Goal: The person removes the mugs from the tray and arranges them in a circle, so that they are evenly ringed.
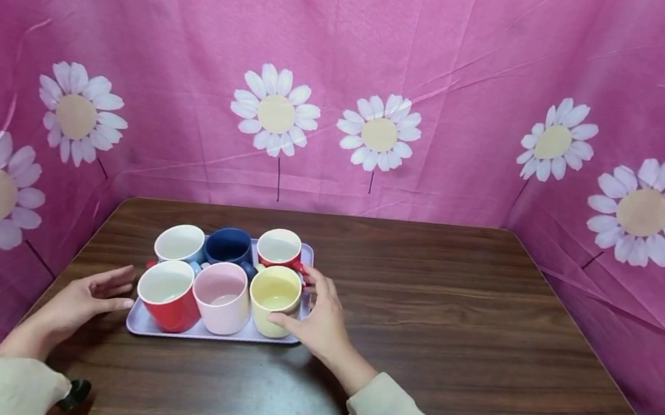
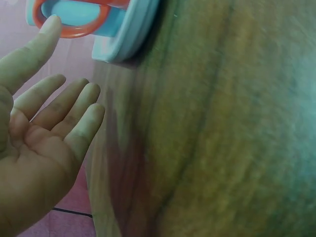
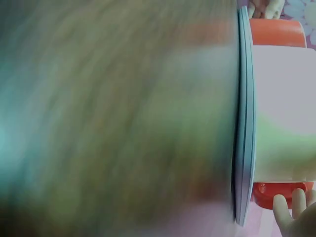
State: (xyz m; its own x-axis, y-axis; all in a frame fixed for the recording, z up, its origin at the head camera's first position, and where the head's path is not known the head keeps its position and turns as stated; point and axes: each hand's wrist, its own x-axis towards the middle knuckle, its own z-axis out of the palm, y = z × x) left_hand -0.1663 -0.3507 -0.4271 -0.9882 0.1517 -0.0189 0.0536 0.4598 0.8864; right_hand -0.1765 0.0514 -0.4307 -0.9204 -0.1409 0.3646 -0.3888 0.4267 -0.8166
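Observation:
A pale lilac tray (image 1: 210, 338) carries several mugs in two rows. In front stand a red mug (image 1: 169, 305), a pink mug (image 1: 222, 305) and a yellow mug (image 1: 272, 304). Behind them are a light blue mug (image 1: 180, 244), a navy mug (image 1: 229, 247) and another red mug (image 1: 279, 249). My left hand (image 1: 81, 301) is at the tray's left end, fingers extended and holding nothing; a red handle (image 2: 84, 33) shows beyond its thumb. My right hand (image 1: 319, 316) spreads around the tray's right end, thumb before the yellow mug, fingertips near the back red mug's handle. Firm contact there is unclear.
The tray sits on the left part of a brown wooden table (image 1: 448, 332). A pink cloth (image 1: 480, 66) with large white daisies hangs behind the table and along both sides.

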